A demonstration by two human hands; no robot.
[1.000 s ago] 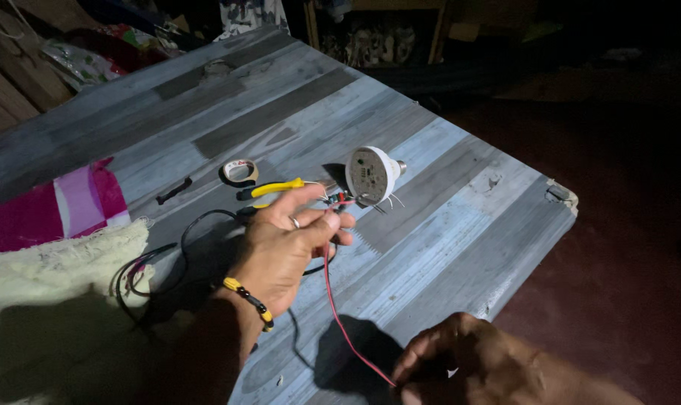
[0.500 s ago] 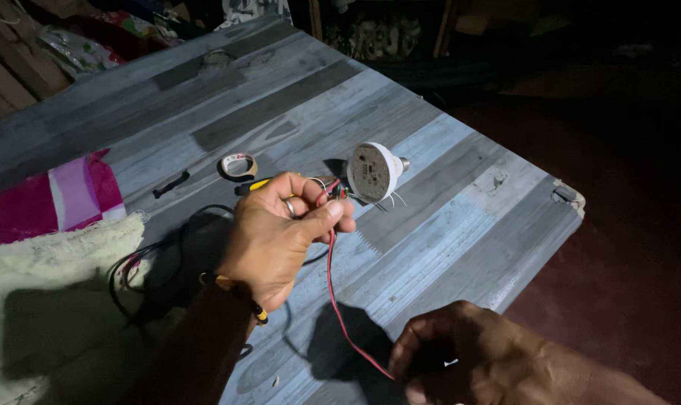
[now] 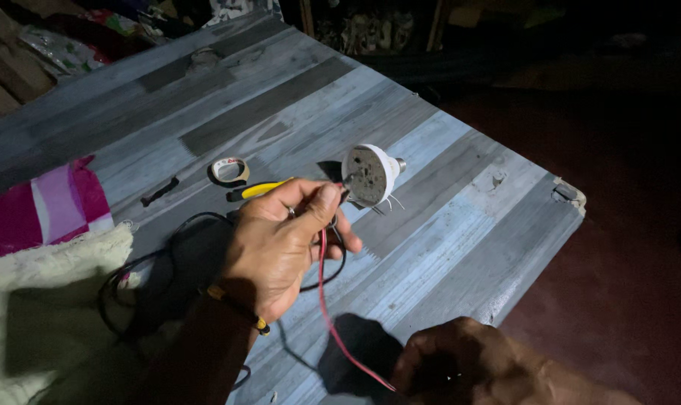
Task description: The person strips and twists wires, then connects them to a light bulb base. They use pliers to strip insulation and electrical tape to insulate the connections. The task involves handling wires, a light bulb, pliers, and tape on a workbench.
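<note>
- the right hand (image 3: 468, 360) is closest, low at the table's near edge, closed in a fist on the far end of the red wire (image 3: 327, 300).
- the red wire is thin, light and bendy. it will flop, so it is best held near its ends, as both hands do now.
- the left hand (image 3: 284, 240) pinches the wire's top end between thumb and fingers, just beside the white bulb (image 3: 370, 174).
- the bulb lies on the grey table (image 3: 460, 225). it looks light and easy to crack.
- farther off lie yellow pliers (image 3: 259, 190) and a tape roll (image 3: 229, 169).
</note>
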